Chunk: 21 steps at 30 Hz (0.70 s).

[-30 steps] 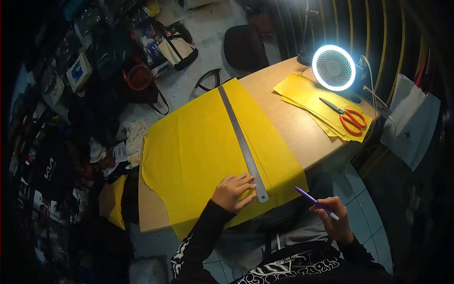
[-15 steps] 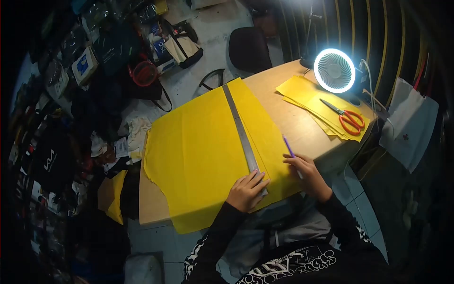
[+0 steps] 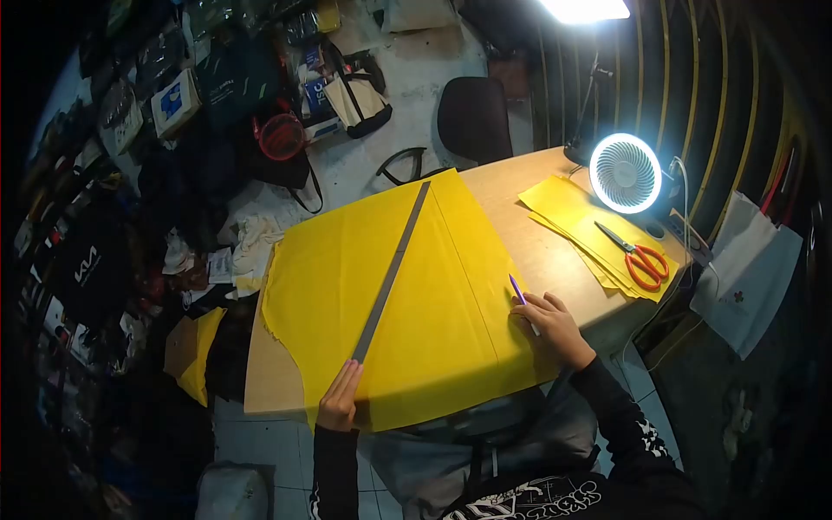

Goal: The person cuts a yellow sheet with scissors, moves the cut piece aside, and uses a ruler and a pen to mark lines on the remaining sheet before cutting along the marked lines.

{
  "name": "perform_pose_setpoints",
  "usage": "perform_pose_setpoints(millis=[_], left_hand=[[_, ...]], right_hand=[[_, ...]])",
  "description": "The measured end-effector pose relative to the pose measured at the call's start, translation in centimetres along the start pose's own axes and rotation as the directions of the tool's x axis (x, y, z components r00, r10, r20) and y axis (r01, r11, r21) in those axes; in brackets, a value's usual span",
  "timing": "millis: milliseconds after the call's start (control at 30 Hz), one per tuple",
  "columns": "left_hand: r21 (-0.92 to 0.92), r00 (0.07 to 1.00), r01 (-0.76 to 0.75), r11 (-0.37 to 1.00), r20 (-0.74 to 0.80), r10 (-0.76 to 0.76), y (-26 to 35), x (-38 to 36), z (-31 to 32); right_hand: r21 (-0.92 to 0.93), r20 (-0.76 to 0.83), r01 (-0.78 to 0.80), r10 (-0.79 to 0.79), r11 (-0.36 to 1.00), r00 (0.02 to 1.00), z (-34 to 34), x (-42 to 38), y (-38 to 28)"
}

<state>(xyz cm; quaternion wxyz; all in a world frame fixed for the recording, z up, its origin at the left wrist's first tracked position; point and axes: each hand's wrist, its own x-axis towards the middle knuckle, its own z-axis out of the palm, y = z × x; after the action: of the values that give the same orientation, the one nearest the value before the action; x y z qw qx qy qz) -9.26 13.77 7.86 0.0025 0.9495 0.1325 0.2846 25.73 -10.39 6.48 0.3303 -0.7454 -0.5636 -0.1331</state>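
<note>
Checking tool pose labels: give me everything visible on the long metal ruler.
The ruler is a long, thin, flat strip, grey and metallic-looking, straight. It lies flat on the yellow sheet that covers much of the wooden table, running diagonally from the sheet's far edge near the top middle down toward the near left. The left hand touches its near end with the fingertips. The right hand, holding a purple pen, rests apart from it on the sheet's right part. Any markings are too small to read.
</note>
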Motion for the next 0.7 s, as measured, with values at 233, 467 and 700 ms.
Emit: perform_pose_setpoints(millis=[233, 467, 700], left_hand=[[0.150, 0.959, 0.207, 0.967, -0.228, -0.170, 0.2, -2.6, -0.7], [0.253, 0.873, 0.420, 0.872, -0.375, -0.311, -2.2, -4.9, -2.7], [0.309, 0.824, 0.521, 0.795, -0.424, -0.375, -3.2, -6.8, -4.2]], right_hand=[[-0.010, 0.001, 0.028, -0.028, 1.000, 1.000, -0.3, 0.2, -0.3], [-0.010, -0.001, 0.001, -0.001, 1.000, 1.000, -0.2, 0.0, -0.2], [0.009, -0.012, 0.009, -0.008, 1.000, 1.000, -0.4, 0.0, -0.3]])
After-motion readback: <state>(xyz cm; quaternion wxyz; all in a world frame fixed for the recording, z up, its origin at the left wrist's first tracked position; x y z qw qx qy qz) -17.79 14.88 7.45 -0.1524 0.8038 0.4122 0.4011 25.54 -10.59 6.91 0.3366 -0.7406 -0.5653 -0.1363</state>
